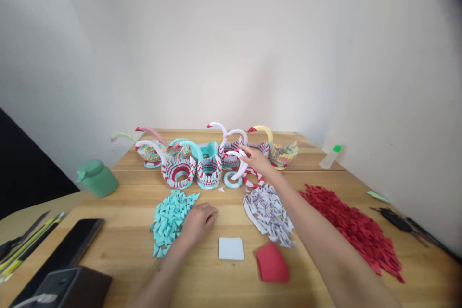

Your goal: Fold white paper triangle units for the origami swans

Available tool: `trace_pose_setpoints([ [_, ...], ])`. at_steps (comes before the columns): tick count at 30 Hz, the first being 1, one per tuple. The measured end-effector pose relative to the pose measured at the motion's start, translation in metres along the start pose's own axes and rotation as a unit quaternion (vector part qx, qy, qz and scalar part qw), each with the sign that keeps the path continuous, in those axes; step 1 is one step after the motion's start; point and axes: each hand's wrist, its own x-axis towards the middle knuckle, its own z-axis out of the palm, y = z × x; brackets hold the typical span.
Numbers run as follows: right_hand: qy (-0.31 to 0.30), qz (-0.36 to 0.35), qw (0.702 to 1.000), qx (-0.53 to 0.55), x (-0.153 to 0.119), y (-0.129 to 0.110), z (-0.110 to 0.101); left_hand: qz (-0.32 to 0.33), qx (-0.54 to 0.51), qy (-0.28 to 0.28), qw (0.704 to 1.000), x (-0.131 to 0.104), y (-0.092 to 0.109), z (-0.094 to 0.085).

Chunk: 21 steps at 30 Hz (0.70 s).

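Note:
My right hand [254, 160] reaches across the table and pinches a curved white paper swan neck [241, 169] with a red beak tip. Just below it lie a turquoise-and-white paper ring [233, 180] and a red-and-white paper ring [257, 179]. My left hand [199, 221] rests on the wood with its fingers curled in, beside a pile of folded turquoise paper triangles [169, 221]; nothing shows in it. A white square paper stack [231, 248] and a red paper stack [272, 263] lie nearer to me.
Several finished paper swans [178, 171] stand behind. Piles of white triangles [270, 211] and red triangles [353, 231] spread right. A glue bottle [330, 158], scissors [395, 219], green lidded container [96, 178], phone [61, 255] and black box [74, 286] line the sides.

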Motion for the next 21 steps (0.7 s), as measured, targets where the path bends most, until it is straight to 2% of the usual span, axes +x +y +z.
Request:
trace_pose_setpoints([
  [11,-0.036,-0.015,0.999,-0.014,0.011,0.000,0.013,-0.003,-0.005,-0.004,1.000,0.001,0.000,0.001],
  [21,-0.059,-0.021,0.998,0.001,0.026,0.016,0.002,-0.001,-0.005,0.002,1.000,0.000,0.000,0.001],
])
